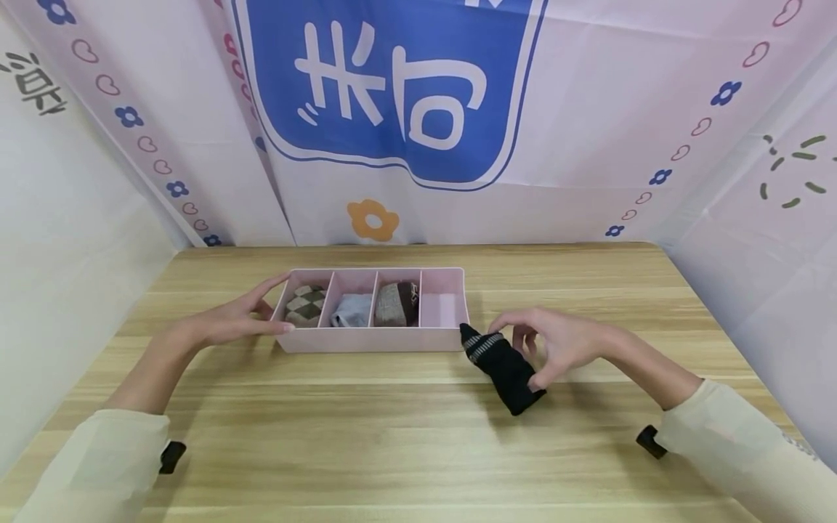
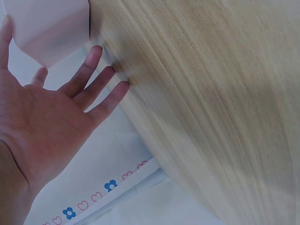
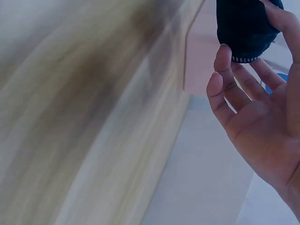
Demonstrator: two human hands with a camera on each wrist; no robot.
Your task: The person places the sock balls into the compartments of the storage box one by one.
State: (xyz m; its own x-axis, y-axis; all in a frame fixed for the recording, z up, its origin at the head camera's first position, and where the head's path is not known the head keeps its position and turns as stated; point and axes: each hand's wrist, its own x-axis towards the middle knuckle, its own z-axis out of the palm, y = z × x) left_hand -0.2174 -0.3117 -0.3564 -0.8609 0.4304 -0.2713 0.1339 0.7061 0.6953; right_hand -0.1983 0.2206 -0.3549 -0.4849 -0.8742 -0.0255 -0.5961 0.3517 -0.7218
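Observation:
A pink storage box (image 1: 373,339) with several compartments stands on the table. Its left end is gripped by my left hand (image 1: 238,318), thumb at the front wall and index finger at the back corner; the other fingers (image 2: 105,101) stretch out beside it. From left, the compartments hold an argyle sock (image 1: 306,305), a light blue sock (image 1: 353,311) and a grey-brown sock (image 1: 395,303); the rightmost is bare. My right hand (image 1: 556,341) pinches a folded black sock (image 1: 506,370) with grey stripes between thumb and fingers, tilted, its striped tip overlapping the box's front right corner.
The wooden table (image 1: 366,436) spreads around the box. Behind it hangs a white printed cloth (image 1: 575,196) with a blue sign, and white cloth walls close off both sides. Black straps (image 1: 172,457) show at both sleeves.

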